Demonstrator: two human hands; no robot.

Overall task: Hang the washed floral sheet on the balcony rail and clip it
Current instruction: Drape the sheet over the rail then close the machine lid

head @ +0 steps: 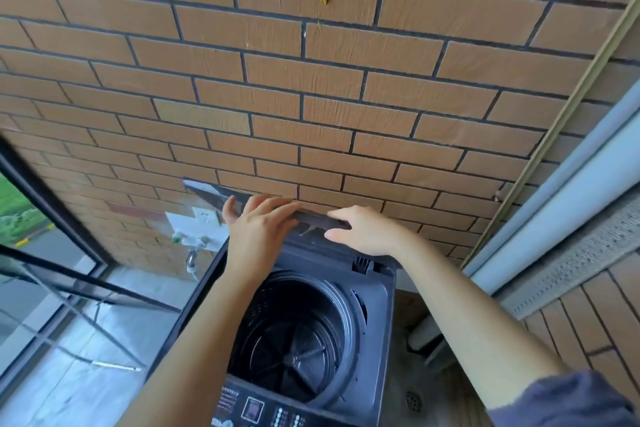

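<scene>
— What have your hands got?
— The raised lid [311, 221] of the washing machine [375, 305]. My left hand [258, 230] lies flat on it, fingers straight and thumb spread. My right hand [369, 229] pinches its top edge between thumb and fingers.
— And the sheet?
— I can't tell where it is. The drum [294, 340] stands open under my arms, its dark bottom showing. The balcony rail [121, 291] runs at my left, well apart from both hands.
</scene>
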